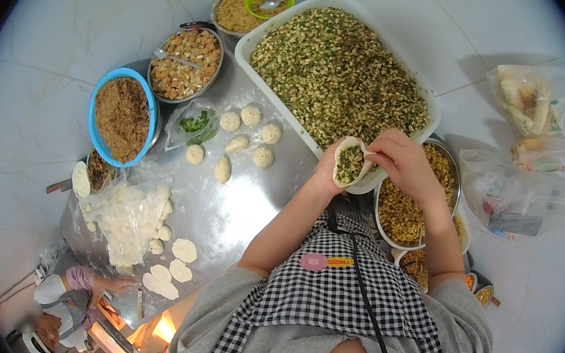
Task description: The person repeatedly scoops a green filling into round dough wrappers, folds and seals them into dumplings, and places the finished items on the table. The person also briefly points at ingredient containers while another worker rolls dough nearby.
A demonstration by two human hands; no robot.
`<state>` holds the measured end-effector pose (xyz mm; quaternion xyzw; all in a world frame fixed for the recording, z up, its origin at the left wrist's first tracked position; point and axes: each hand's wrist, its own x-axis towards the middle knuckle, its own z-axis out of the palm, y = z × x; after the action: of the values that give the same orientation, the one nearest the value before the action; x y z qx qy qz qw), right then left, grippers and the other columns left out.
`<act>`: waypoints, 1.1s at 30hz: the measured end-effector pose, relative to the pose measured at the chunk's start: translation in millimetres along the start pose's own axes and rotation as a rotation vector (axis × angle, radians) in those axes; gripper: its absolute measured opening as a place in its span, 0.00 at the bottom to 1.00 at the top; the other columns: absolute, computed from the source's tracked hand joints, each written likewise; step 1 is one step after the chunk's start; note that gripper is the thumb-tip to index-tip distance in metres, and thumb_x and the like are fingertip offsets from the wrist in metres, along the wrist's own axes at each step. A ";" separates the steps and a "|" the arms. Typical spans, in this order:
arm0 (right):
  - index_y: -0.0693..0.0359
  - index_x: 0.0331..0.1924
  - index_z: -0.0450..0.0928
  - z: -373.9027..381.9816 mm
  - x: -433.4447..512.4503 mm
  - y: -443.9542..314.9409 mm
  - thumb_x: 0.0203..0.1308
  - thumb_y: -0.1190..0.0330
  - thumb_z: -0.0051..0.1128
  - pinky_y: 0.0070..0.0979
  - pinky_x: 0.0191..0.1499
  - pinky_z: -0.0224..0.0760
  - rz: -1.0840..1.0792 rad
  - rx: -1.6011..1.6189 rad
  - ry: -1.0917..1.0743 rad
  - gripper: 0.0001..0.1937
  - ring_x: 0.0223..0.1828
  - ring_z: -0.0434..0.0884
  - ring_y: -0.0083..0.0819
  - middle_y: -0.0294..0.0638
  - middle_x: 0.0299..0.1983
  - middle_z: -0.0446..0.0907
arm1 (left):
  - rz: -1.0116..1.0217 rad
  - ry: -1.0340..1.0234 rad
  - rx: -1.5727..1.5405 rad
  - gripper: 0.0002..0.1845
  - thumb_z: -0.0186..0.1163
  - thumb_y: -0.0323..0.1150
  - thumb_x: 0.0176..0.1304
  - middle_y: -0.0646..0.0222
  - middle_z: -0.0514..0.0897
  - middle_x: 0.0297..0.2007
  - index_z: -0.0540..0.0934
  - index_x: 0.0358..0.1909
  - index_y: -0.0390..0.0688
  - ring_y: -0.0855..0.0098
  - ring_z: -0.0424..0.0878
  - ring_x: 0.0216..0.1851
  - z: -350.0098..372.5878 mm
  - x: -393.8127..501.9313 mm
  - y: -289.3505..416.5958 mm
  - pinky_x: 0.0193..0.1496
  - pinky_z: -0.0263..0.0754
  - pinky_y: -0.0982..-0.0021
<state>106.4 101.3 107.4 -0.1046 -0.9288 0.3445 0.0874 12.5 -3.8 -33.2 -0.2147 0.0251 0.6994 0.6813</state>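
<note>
My left hand (327, 168) cups a round dough wrapper (341, 181) that holds chopped green and pale filling (350, 163). With its fingertips my right hand (400, 162) pinches the wrapper's edge. Both hands are over the near corner of a large white plastic tub (274, 105) heaped with similar filling. On the steel table (201, 193), left of the tub, lie several shaped buns, some round and pleated (262, 158), others oval (223, 170). Flat dough rounds (184, 250) rest nearer the table's front edge, beside small dough pieces (125, 220) partly under clear plastic.
A blue-rimmed basin (93, 126), a metal bowl with a spoon (221, 63) and another bowl (214, 14) line the far side. A metal bowl of yellowish filling (381, 228) stands close by my right forearm. Another person (62, 306) reaches onto the table at lower left. Plastic bags (520, 201) lie right.
</note>
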 end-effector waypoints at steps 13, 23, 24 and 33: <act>0.63 0.36 0.78 -2.6 6.3 -1.1 0.56 0.70 0.60 0.30 0.36 0.69 0.002 -0.069 -0.018 0.07 0.35 0.74 0.37 0.40 0.31 0.75 | -0.035 0.029 0.236 0.15 0.46 0.38 0.69 0.59 0.80 0.33 0.76 0.37 0.35 0.60 0.81 0.31 9.5 2.9 13.1 0.36 0.81 0.61; 0.63 0.33 0.77 33.8 -7.5 -4.5 0.53 0.73 0.64 0.20 0.24 0.71 0.237 0.162 0.231 0.06 0.34 0.76 0.27 0.37 0.31 0.75 | 0.252 -0.016 -0.029 0.20 0.40 0.44 0.71 0.59 0.80 0.42 0.75 0.47 0.40 0.62 0.80 0.45 29.5 -24.8 -4.2 0.48 0.78 0.59; 0.63 0.33 0.77 34.8 -7.9 -3.0 0.53 0.72 0.64 0.23 0.28 0.71 0.296 0.195 0.217 0.07 0.34 0.76 0.30 0.37 0.30 0.75 | 0.251 0.014 0.031 0.20 0.40 0.44 0.71 0.60 0.80 0.42 0.75 0.47 0.40 0.63 0.80 0.45 25.2 -22.8 -4.2 0.48 0.78 0.60; 0.62 0.33 0.77 18.9 -6.0 -3.3 0.51 0.72 0.63 0.28 0.37 0.71 0.189 -0.029 0.146 0.06 0.38 0.75 0.36 0.39 0.31 0.76 | 0.257 0.169 0.279 0.20 0.40 0.44 0.71 0.62 0.81 0.41 0.76 0.43 0.40 0.65 0.81 0.42 17.4 -17.1 -3.7 0.44 0.80 0.63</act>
<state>107.4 85.5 94.8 -0.2177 -0.9108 0.3294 0.1203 11.1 -13.9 -10.8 -0.1714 0.2059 0.7498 0.6051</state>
